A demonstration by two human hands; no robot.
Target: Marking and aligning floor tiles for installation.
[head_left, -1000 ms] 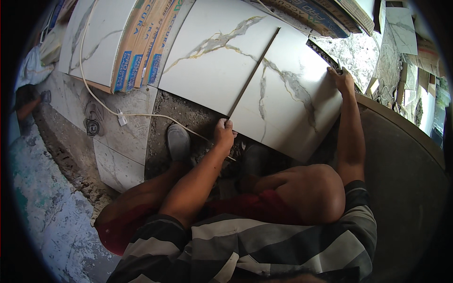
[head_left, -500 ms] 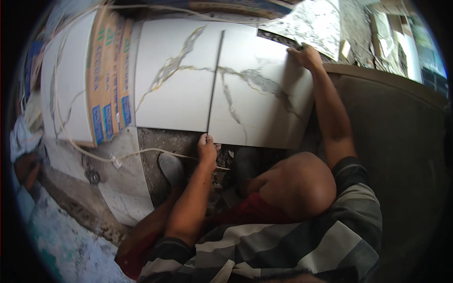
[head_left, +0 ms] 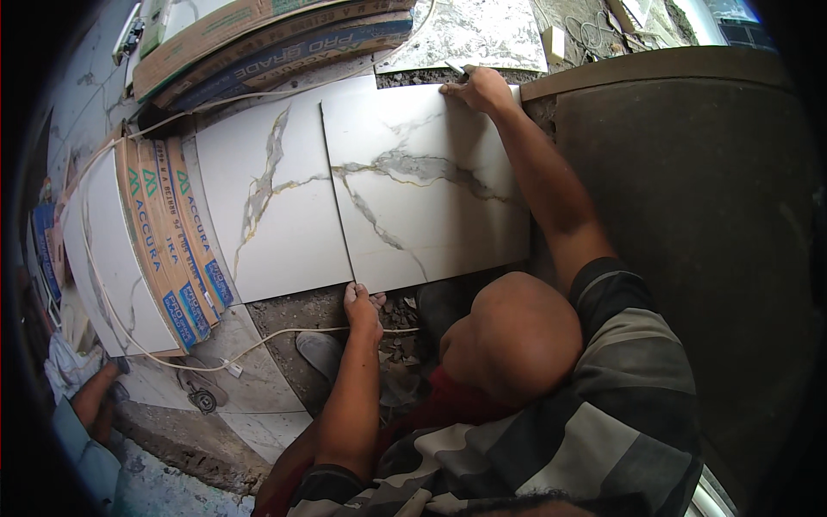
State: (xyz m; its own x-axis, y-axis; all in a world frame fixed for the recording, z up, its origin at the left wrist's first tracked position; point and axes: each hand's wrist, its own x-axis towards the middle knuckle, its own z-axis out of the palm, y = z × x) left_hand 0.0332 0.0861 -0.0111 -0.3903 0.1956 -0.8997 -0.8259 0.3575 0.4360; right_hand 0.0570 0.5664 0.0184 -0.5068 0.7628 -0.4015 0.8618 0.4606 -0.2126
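A white floor tile (head_left: 405, 215) with grey and gold veins lies in front of me, close beside a matching tile (head_left: 258, 215) on its left. My left hand (head_left: 363, 310) is closed on the near edge of the right-hand tile, at the corner by the seam. At the far edge, my right hand (head_left: 484, 90) grips the same tile, thumb on top and the other fingers partly hidden. A thin pale object (head_left: 454, 68) sticks out by its fingers; its kind is unclear. A narrow dark line marks the seam.
Tile cartons (head_left: 181, 241) stand at the left, more cartons (head_left: 284, 56) at the far side. A pale cable (head_left: 284, 332) crosses the floor near my foot (head_left: 319, 355). Rough debris (head_left: 401, 345) lies below the tile. A dark brown panel (head_left: 680, 224) fills the right. Another person's limb (head_left: 93, 398) shows far left.
The whole view has shifted, so the tiles sit further left and lower. The dark gap between the two tiles has narrowed. Both my hands keep their hold on the right-hand tile.
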